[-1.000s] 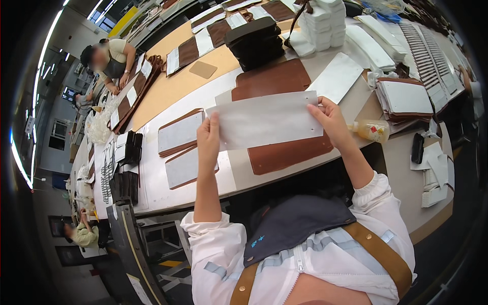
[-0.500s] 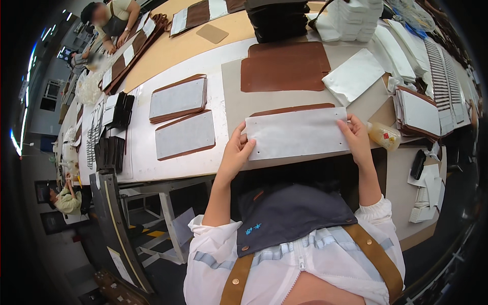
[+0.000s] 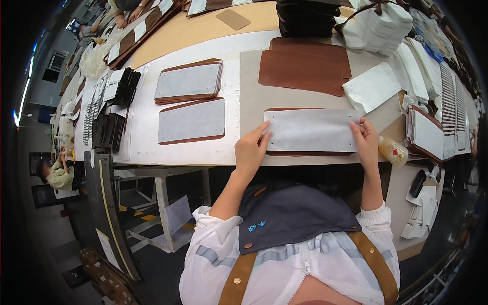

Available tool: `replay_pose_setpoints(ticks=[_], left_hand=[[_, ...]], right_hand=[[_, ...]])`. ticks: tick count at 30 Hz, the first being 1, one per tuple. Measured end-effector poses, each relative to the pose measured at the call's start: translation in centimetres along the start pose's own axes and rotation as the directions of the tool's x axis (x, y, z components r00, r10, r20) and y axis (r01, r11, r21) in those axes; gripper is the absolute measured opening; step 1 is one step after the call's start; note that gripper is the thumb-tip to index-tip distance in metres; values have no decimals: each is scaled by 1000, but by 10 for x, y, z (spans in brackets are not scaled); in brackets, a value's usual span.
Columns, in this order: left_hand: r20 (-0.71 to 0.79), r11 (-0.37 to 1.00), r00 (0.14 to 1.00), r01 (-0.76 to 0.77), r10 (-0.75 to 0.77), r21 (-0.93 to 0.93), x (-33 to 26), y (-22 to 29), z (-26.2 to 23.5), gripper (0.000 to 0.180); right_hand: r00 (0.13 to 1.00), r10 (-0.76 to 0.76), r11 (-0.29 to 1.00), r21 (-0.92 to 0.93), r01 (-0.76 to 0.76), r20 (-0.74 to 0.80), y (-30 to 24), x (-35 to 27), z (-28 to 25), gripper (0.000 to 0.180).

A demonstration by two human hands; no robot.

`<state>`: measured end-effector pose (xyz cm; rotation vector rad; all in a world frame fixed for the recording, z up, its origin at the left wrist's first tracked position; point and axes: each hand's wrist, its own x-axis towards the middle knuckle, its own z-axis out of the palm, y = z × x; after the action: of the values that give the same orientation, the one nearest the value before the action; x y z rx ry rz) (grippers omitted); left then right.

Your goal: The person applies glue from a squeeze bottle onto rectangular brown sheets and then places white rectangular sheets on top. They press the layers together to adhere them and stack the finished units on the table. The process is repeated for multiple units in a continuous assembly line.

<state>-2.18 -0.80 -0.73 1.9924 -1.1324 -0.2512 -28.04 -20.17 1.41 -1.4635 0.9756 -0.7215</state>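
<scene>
So the person's wearing a white jacket with a white zipper running down the middle of the chest, plus pale blue-grey stripes across the front and on the left shoulder. Sleeves are pushed up and bunched near the elbows, elastic-looking cuffs, forearms bare below that. Left hand (image 3: pixel 250 148) and right hand (image 3: pixel 367 137) are both bare, no gloves, can't make out any rings or a watch. Over the jacket there's a dark navy apron bib with a little bright blue embroidered mark on the left side and a brown tab near the top edge. Tan leather-look straps come off the bib's near corners, fixed with round metal snaps.
</scene>
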Motion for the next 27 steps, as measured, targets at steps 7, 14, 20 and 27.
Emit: replay_pose_setpoints(ticks=[7,14,20,27], left_hand=[[-8,999,1000,-20,21,49,0,-5,4,29],[-24,996,998,-47,49,69,0,-7,6,28],[-22,996,998,-54,56,76,1,-4,5,27],[-28,996,998,-53,56,74,1,-5,6,27]], right_hand=[[999,-31,999,-9,31,15,4,3,2,16],[1000,-3,1000,8,3,-7,6,3,3,17],[1000,0,1000,-20,0,-12,11,3,-1,17],[999,-25,1000,-8,25,-38,15,3,1,16]])
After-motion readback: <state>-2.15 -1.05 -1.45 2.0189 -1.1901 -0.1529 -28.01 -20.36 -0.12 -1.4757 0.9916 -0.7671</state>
